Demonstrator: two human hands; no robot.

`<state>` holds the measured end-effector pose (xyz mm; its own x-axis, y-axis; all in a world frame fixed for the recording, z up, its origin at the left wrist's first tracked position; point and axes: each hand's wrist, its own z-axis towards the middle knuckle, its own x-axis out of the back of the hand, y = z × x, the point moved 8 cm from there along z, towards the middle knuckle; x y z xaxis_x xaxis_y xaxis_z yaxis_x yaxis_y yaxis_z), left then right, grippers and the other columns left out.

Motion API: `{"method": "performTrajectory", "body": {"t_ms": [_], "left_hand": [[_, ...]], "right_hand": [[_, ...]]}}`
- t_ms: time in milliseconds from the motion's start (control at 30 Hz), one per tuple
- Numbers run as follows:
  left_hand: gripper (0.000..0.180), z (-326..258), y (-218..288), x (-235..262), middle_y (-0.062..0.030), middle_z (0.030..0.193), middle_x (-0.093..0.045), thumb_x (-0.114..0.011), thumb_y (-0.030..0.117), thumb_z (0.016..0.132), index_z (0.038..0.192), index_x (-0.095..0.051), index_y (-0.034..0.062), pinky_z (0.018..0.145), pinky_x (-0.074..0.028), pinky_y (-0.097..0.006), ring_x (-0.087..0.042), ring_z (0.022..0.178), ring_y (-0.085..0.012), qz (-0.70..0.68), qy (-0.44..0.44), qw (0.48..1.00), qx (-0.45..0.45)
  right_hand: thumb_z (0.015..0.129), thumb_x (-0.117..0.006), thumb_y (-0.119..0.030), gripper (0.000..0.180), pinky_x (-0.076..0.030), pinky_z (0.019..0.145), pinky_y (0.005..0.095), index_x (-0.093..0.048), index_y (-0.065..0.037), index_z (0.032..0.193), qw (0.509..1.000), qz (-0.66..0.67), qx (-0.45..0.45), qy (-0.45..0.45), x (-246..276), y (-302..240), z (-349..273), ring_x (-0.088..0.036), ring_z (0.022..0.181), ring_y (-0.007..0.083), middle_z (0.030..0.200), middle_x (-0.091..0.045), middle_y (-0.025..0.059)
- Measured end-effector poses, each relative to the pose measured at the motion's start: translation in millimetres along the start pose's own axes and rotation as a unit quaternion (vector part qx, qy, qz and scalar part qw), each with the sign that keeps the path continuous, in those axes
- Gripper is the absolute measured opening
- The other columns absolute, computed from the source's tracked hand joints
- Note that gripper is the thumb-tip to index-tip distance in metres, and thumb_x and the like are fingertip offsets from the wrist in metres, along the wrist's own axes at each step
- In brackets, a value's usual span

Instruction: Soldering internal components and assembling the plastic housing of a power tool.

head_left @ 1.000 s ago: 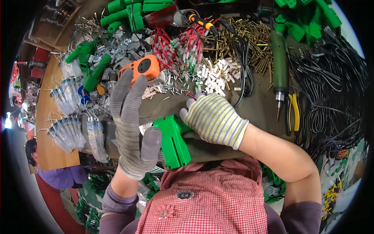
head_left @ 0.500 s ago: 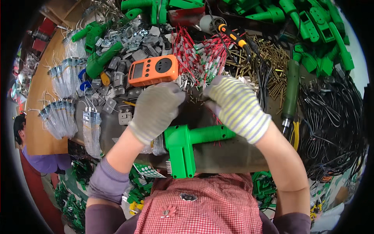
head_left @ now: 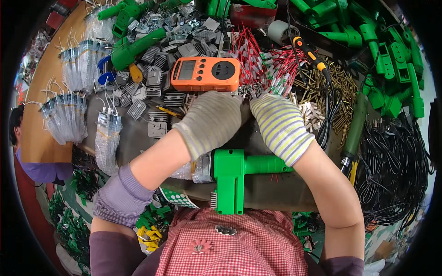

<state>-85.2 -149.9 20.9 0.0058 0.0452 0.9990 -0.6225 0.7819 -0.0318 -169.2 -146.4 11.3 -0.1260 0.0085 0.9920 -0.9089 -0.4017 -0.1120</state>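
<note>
My left hand (head_left: 212,120), in a grey knitted glove, is held over the bench just in front of an orange meter (head_left: 205,74) with a screen and a round socket. My right hand (head_left: 282,126), in a yellow-and-grey striped glove, is close beside it. The fingers of both hands are curled toward small silver parts (head_left: 248,90) at the near end of a heap of red wires (head_left: 247,55). What the fingertips hold, if anything, is hidden. Nearer to me lies a green plastic tool housing (head_left: 230,181) with a handle pointing right and metal fins at its lower left.
Grey finned metal blocks (head_left: 156,78) and bagged white-wired parts (head_left: 108,138) are at left. To the right are brass screws (head_left: 343,87), a soldering iron (head_left: 309,53), a dark green electric screwdriver (head_left: 355,124) and coiled black cables (head_left: 391,161). Green housings (head_left: 391,60) fill the far right.
My hands have come closer together, the left shifting right and the right shifting left relative to the bench. The whole view has shifted, so bench items mostly appear farther right.
</note>
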Motion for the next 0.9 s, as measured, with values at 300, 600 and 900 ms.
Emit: {"method": "performTrajectory", "body": {"t_ms": [300,600,900], "left_hand": [[0.031,-46.0,-1.7,31.4,-0.0081,0.094,-0.069,-0.072,0.011,0.074,0.105,-0.065,0.0096,0.081,-0.053,-0.042,-0.066,0.09,-0.0323,-0.295,-0.003,0.951,-0.092],[0.023,-48.1,4.9,33.1,-0.0057,0.093,-0.068,-0.067,0.02,0.081,0.102,-0.067,0.0115,0.072,-0.053,-0.041,-0.067,0.083,-0.0277,-0.167,0.024,0.974,-0.149],[0.007,6.3,0.0,-5.4,-0.0082,0.079,-0.065,-0.064,0.015,0.08,0.083,-0.066,0.0089,0.058,-0.054,-0.041,-0.069,0.071,-0.0282,0.0,0.028,0.999,0.032]], "right_hand": [[0.078,-0.064,-0.012,0.015,-0.052,0.066,0.0456,-0.063,-0.005,0.091,0.998,-0.021,0.058,-0.012,6.5,-8.2,-9.1,-0.065,0.08,0.0348,0.08,-0.062,0.015],[0.079,-0.071,-0.008,0.01,-0.048,0.068,0.0283,-0.069,-0.004,0.088,0.883,0.446,-0.13,0.07,33.9,42.1,-44.9,-0.058,0.071,0.0131,0.079,-0.061,0.0038],[0.068,-0.076,0.003,0.022,-0.049,0.062,0.0322,-0.07,-0.007,0.086,0.926,0.325,-0.015,0.189,54.0,26.6,-111.0,-0.061,0.071,0.023,0.083,-0.062,0.0078]]}}
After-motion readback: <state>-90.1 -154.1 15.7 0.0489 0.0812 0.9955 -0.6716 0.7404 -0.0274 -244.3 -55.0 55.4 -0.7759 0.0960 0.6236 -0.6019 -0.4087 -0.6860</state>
